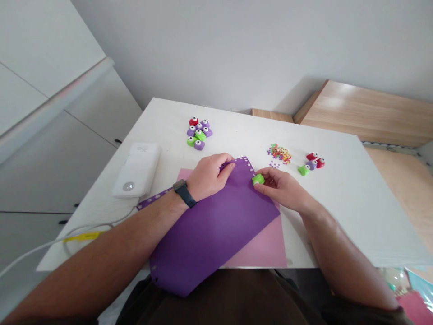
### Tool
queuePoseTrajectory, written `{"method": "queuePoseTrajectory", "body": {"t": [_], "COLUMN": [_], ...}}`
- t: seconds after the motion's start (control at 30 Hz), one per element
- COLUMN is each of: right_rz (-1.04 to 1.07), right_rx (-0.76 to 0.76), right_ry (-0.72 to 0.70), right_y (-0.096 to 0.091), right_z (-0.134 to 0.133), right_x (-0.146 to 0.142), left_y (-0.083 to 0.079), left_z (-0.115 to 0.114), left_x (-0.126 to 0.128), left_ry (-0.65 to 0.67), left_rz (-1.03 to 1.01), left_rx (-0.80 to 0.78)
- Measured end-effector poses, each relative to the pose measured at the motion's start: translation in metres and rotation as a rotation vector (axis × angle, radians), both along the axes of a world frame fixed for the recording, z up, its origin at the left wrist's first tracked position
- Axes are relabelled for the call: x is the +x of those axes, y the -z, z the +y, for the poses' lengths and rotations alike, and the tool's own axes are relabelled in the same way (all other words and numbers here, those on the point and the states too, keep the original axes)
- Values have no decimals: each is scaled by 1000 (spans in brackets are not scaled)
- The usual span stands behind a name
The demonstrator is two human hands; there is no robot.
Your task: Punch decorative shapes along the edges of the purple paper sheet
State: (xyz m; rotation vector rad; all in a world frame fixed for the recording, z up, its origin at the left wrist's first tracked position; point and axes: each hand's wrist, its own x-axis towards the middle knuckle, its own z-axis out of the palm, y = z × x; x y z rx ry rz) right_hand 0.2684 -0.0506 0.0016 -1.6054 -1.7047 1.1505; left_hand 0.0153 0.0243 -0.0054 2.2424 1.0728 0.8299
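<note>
A purple sheet of paper [209, 230] with small flower-shaped holes along its edges lies slantwise in front of me, its lower corner hanging past the table edge. My left hand [211, 175] pinches its far edge between thumb and fingers. At the right edge, my right hand [279, 186] grips a green craft punch [258, 179], which sits at the paper's border beside the row of holes. Whether its slot is pressed down, I cannot tell. Beneath the purple sheet lies a pink sheet [260, 248].
Several craft punches [199, 133] cluster at the far left, and a smaller group [311, 162] is at the right. Colourful paper cut-outs [280, 154] lie between them. A white power bank [137, 169] with a cable [101, 225] is on the left of the white table [345, 216].
</note>
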Motion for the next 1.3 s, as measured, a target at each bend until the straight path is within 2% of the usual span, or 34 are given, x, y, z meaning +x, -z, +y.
{"method": "queuePoseTrajectory", "body": {"t": [0.5,0.97,1.3], "right_rz": [-41,56,-21], "right_rx": [8,7,16], "right_ry": [28,95,101], "right_y": [-2,-1,3], "right_z": [1,0,-1], "right_x": [-3,-8,-11], "left_y": [-3,-4,-3], "left_z": [-2,-3,-2], "left_x": [1,1,1], "left_ry": [-12,-5,4], "left_rz": [-13,-20,-23], "left_rx": [1,3,-4]}}
